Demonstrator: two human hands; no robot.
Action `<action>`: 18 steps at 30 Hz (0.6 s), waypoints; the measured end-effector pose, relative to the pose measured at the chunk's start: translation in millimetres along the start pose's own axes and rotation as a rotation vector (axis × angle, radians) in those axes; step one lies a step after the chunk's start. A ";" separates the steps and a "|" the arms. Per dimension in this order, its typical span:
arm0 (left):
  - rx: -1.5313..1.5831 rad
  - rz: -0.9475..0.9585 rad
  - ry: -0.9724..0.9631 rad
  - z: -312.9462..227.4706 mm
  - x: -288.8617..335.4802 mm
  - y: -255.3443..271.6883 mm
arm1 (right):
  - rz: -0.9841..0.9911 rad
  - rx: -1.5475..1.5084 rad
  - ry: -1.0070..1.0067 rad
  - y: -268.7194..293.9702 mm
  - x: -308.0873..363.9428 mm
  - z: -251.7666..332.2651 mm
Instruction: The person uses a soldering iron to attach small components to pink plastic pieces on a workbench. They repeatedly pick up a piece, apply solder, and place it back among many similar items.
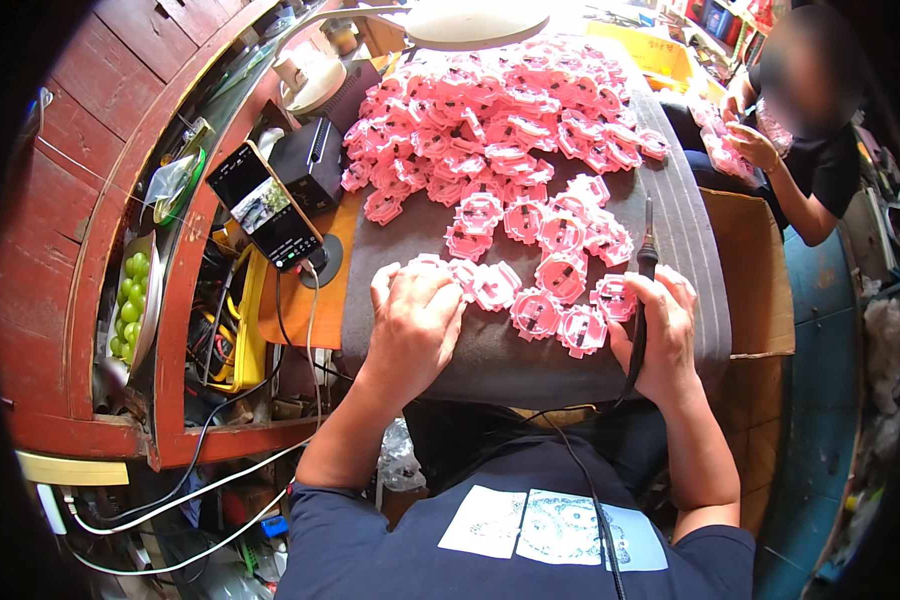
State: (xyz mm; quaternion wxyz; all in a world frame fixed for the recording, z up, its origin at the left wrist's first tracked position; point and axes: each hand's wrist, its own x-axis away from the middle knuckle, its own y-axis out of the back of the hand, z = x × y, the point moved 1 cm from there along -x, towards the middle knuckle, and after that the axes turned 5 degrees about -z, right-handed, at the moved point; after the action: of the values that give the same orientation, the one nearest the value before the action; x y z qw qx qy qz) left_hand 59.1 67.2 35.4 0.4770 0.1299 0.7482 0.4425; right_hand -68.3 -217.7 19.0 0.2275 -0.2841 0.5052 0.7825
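Observation:
My right hand (667, 335) is closed around the dark handle of a soldering iron (648, 258), its thin tip pointing up and away from me. Its fingertips are beside a pink plastic casing (611, 298). My left hand (416, 312) is curled at the front left of the mat, fingers bent over a pink casing (429, 262) mostly hidden beneath them. Between the hands lie several more round pink casings (536, 313), some showing a small dark part in the middle. Farther back a big heap of the same casings (500, 110) covers the mat.
A grey mat (390, 355) covers the table. At left stand a phone (264, 208) on a holder, a black box (308, 165) and a yellow bin (245, 330). A lamp (475, 22) hangs over the back. The iron's cord (582, 470) crosses my lap. A person (805, 130) handles pink pieces at right.

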 end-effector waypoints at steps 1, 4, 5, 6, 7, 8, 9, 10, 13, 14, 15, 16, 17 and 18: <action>0.009 0.008 -0.019 0.5 1.2 2.2 | -0.002 0.000 0.017 0.6 -1.6 2.0; 0.083 0.027 -0.086 -1.6 3.1 7.3 | -0.092 0.016 0.055 3.1 6.2 6.6; 0.092 0.047 -0.097 -2.5 3.7 7.1 | -0.069 -0.029 0.062 2.9 7.0 11.2; 0.100 0.067 -0.108 -3.2 4.3 6.8 | -0.046 -0.073 0.069 2.8 5.7 18.3; 0.112 0.087 -0.123 -4.3 3.8 6.1 | -0.024 -0.113 0.075 2.6 4.8 23.9; 0.116 0.087 -0.134 -5.8 4.5 6.4 | 0.029 -0.135 0.086 -0.4 5.4 27.0; 0.107 0.108 -0.126 -7.6 5.8 9.8 | 0.052 -0.098 0.110 -4.7 9.6 28.4; 0.100 0.128 -0.119 -9.5 6.8 15.3 | 0.052 -0.095 0.101 -9.0 12.2 27.3; 0.036 0.144 -0.104 -10.2 12.4 24.1 | 0.022 -0.093 0.071 -12.6 14.4 25.2; 0.012 0.154 -0.084 -9.8 14.0 25.2 | 0.009 -0.096 0.062 -13.2 14.5 24.9; -0.012 0.164 -0.065 -9.5 15.5 26.2 | 0.003 -0.078 0.058 -13.0 14.7 25.3; -0.054 0.184 -0.066 -9.1 13.7 26.9 | 0.002 -0.076 0.064 -13.4 15.2 24.8; -0.045 0.150 -0.061 -8.1 14.0 27.7 | 0.002 -0.074 0.070 -13.9 15.5 24.5; -0.036 0.116 -0.056 -6.9 14.9 28.5 | 0.010 -0.081 0.078 -14.0 15.0 24.6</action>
State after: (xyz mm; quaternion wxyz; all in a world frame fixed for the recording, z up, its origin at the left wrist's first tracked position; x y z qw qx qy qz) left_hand 39.3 89.1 49.9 0.4735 0.1770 0.7177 0.4789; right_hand -75.6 -188.6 7.7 0.1921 -0.3209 0.4829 0.7918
